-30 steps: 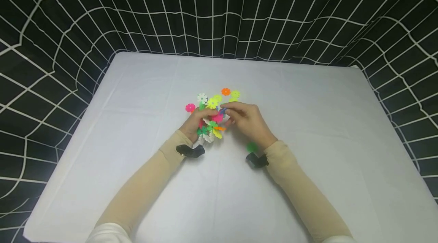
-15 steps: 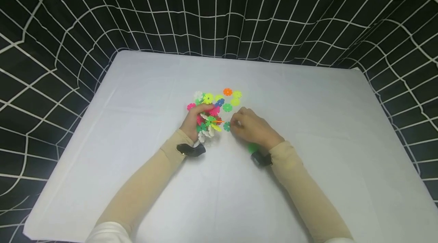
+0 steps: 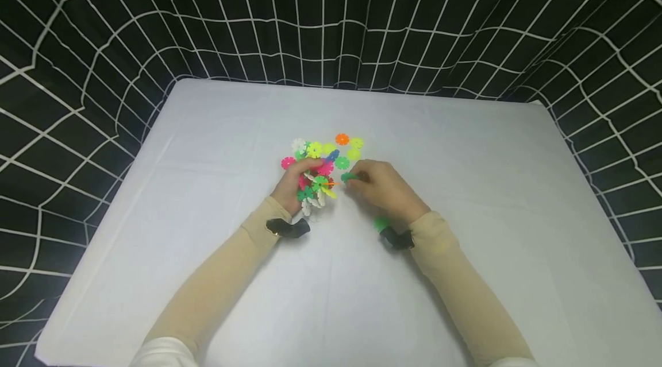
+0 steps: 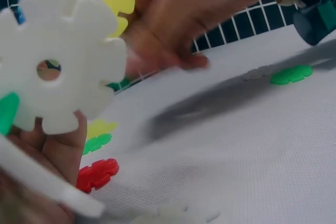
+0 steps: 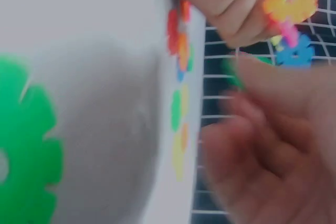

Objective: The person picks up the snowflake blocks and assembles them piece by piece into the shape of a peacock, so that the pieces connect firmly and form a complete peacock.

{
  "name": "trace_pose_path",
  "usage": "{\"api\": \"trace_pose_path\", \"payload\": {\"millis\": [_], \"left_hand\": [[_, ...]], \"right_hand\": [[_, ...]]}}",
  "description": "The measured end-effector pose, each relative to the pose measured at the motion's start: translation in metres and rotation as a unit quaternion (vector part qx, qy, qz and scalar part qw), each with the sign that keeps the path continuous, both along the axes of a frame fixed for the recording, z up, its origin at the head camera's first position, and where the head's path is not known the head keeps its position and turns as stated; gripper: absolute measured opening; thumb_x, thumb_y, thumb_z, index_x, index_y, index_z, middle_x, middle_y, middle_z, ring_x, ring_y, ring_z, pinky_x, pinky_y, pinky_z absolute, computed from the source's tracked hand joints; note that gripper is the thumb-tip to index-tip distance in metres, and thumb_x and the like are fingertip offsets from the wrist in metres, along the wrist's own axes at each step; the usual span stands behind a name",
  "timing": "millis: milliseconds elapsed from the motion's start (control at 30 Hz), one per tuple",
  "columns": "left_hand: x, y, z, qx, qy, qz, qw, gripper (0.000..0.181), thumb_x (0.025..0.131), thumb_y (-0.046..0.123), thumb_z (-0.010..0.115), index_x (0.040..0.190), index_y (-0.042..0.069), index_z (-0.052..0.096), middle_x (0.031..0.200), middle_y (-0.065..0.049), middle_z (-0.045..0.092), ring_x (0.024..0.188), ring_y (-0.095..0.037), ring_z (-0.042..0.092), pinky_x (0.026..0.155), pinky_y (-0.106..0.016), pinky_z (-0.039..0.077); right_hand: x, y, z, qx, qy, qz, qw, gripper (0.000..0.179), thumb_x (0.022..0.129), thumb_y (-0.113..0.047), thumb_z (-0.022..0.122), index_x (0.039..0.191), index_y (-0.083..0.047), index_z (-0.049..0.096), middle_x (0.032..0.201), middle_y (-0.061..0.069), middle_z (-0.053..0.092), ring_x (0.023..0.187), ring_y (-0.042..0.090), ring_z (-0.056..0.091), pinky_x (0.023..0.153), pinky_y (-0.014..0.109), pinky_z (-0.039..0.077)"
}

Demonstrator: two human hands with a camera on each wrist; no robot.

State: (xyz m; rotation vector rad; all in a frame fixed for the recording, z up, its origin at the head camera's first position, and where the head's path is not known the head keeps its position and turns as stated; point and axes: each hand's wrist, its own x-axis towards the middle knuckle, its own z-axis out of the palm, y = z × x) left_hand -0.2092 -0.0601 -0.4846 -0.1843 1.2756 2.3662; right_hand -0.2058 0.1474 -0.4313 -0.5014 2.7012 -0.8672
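Note:
In the head view my left hand (image 3: 287, 188) grips a cluster of interlocking plastic flower discs (image 3: 320, 184) in green, pink, white, yellow, orange and blue. Just to its right, my right hand (image 3: 388, 188) pinches a single green disc (image 3: 347, 177) between thumb and fingers, a short gap from the cluster. A large white disc (image 4: 26, 35) of the cluster fills the left of the left wrist view, partly covering the left hand's palm. In the right wrist view, an orange disc (image 5: 289, 3) and a blue disc (image 5: 295, 57) stick out beyond the left hand.
Loose discs lie on the white table (image 3: 465, 183): an orange disc (image 3: 342, 139), a yellow disc (image 3: 357, 142) and a green disc (image 3: 342, 163) behind the hands. A pink disc (image 3: 288, 163) is at the left, another green disc (image 3: 380, 224) under the right wrist. A black, white-gridded curtain (image 3: 331, 22) surrounds the table.
My right hand has left the blue disc on the cluster, moved right and down to a green disc on the table, and now pinches that disc slightly farther back. The left hand keeps its grip.

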Motion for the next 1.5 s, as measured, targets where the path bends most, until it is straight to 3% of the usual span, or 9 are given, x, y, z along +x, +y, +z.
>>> {"api": "trace_pose_path", "payload": {"millis": [200,500,633,800,900,1033,1167,1333,1500], "left_hand": [[-0.001,0.001,-0.003,-0.024,0.023,-0.003,0.9994,0.009,0.094,0.028,0.058,0.091,0.020,0.056,0.085,0.008,0.056,0.075,-0.007,0.060,0.069,-0.019,0.054],[-0.001,0.001,-0.003,-0.081,0.047,-0.005,0.9956,0.012,0.091,0.028,0.063,0.083,0.019,0.065,0.086,0.007,0.055,0.081,-0.009,0.055,0.069,-0.019,0.049],[0.000,0.002,-0.002,-0.138,0.073,0.004,0.9877,0.017,0.088,0.027,0.066,0.073,0.022,0.068,0.077,0.006,0.056,0.079,-0.012,0.052,0.066,-0.022,0.043],[0.000,0.003,-0.002,-0.159,0.090,0.007,0.9832,0.017,0.086,0.029,0.067,0.070,0.023,0.068,0.074,0.007,0.056,0.080,-0.013,0.052,0.068,-0.025,0.041],[0.000,0.003,-0.003,-0.148,0.085,0.004,0.9854,0.017,0.087,0.030,0.066,0.072,0.023,0.069,0.077,0.007,0.056,0.083,-0.013,0.050,0.070,-0.024,0.041],[0.000,0.002,-0.003,-0.093,0.049,-0.002,0.9945,0.012,0.090,0.030,0.064,0.082,0.022,0.066,0.083,0.008,0.057,0.085,-0.011,0.053,0.075,-0.021,0.047],[0.000,0.000,-0.002,-0.024,0.008,-0.002,0.9997,0.011,0.092,0.029,0.060,0.098,0.019,0.059,0.092,0.007,0.061,0.089,-0.011,0.061,0.082,-0.022,0.055],[-0.001,-0.001,-0.001,-0.013,-0.001,-0.004,0.9999,0.022,0.092,0.027,0.059,0.112,0.017,0.057,0.103,0.005,0.061,0.097,-0.013,0.062,0.088,-0.024,0.056],[-0.001,-0.001,0.000,-0.006,0.001,-0.009,0.9999,0.025,0.093,0.027,0.059,0.116,0.017,0.055,0.105,0.005,0.061,0.098,-0.013,0.061,0.087,-0.022,0.056]], "right_hand": [[0.004,0.000,0.012,-0.091,0.051,-0.035,0.9939,0.020,0.098,-0.023,0.068,0.113,-0.013,0.076,0.106,0.003,0.076,0.091,0.019,0.063,0.077,0.033,0.053],[0.007,-0.003,0.010,-0.097,0.147,0.042,0.9834,0.018,0.093,-0.011,0.073,0.109,-0.006,0.078,0.098,0.006,0.078,0.081,0.017,0.066,0.073,0.031,0.057],[0.009,-0.004,0.011,-0.088,0.182,0.054,0.9778,0.015,0.090,-0.006,0.075,0.104,-0.005,0.079,0.089,0.006,0.075,0.072,0.015,0.059,0.064,0.026,0.050],[0.011,-0.009,0.010,-0.065,0.223,0.057,0.9711,0.011,0.089,-0.007,0.076,0.100,-0.005,0.079,0.080,0.006,0.072,0.067,0.015,0.055,0.061,0.026,0.046],[0.011,-0.010,0.010,-0.068,0.204,0.051,0.9752,0.015,0.091,-0.008,0.075,0.105,-0.005,0.078,0.087,0.007,0.074,0.073,0.018,0.062,0.066,0.030,0.054],[0.008,-0.009,0.010,-0.058,0.101,0.035,0.9926,0.030,0.097,-0.012,0.068,0.127,-0.008,0.068,0.105,0.009,0.074,0.092,0.023,0.070,0.084,0.039,0.060],[0.003,-0.007,0.001,0.022,0.026,0.034,0.9988,0.049,0.101,-0.018,0.058,0.149,-0.011,0.049,0.127,0.013,0.064,0.116,0.029,0.059,0.102,0.047,0.053],[0.002,-0.001,-0.016,0.145,0.034,0.068,0.9864,0.062,0.102,-0.034,0.056,0.158,-0.018,0.034,0.153,0.018,0.039,0.134,0.035,0.037,0.113,0.051,0.039],[0.002,0.000,-0.018,0.163,0.063,0.078,0.9815,0.046,0.101,-0.035,0.059,0.142,-0.016,0.055,0.149,0.015,0.045,0.129,0.035,0.042,0.107,0.051,0.041]]}}
